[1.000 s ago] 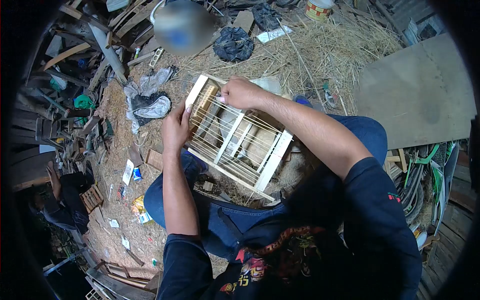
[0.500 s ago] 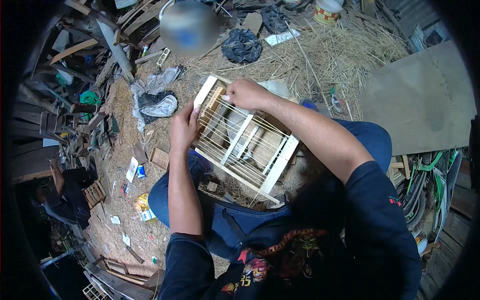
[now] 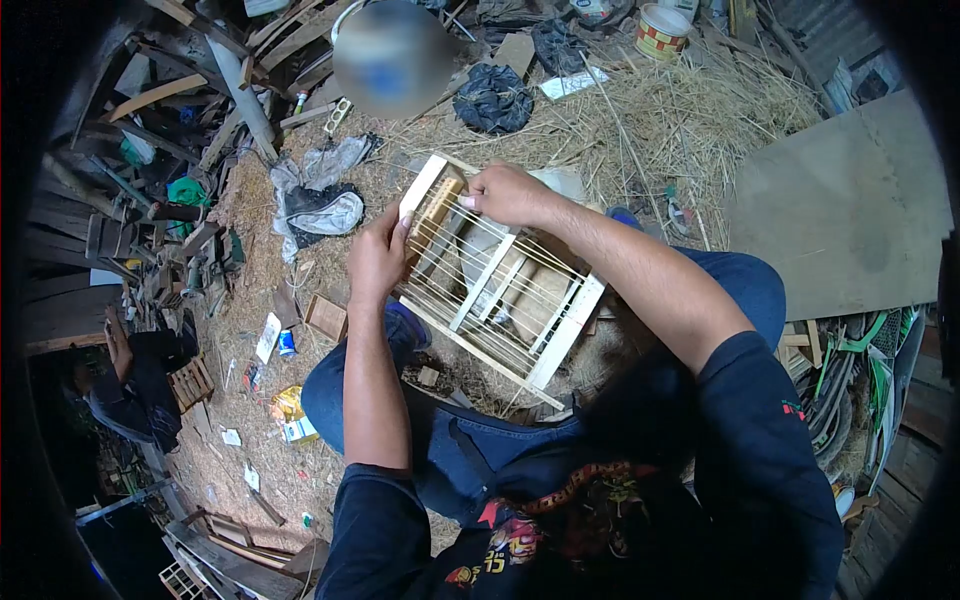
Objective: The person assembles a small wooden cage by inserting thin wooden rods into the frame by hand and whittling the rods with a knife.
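A pale wooden frame [image 3: 572, 335] with several thin sticks running lengthwise and crossbars lies tilted between my legs. My left hand [image 3: 378, 262] is closed around its left edge near the upper corner, thumb on top. A notched light-brown wooden block [image 3: 437, 212] lies across the sticks inside the upper end, beside my left thumb. My right hand [image 3: 508, 196] is closed at that same end, thumb and fingers pressed together by the stick ends. What it pinches, if anything, is too small to make out.
Straw covers the ground. A black plastic bag [image 3: 493, 98] and a patterned bucket [image 3: 662, 32] lie ahead. A flat board [image 3: 840, 205] is at right, scrap wood [image 3: 235, 85] at left. Another person [image 3: 130, 375] sits at far left; a blurred shape [image 3: 392, 58] is at the top.
The view has shifted slightly, so the surroundings appear a little further right. Both hands stay at the upper end of the wooden frame with little visible movement.
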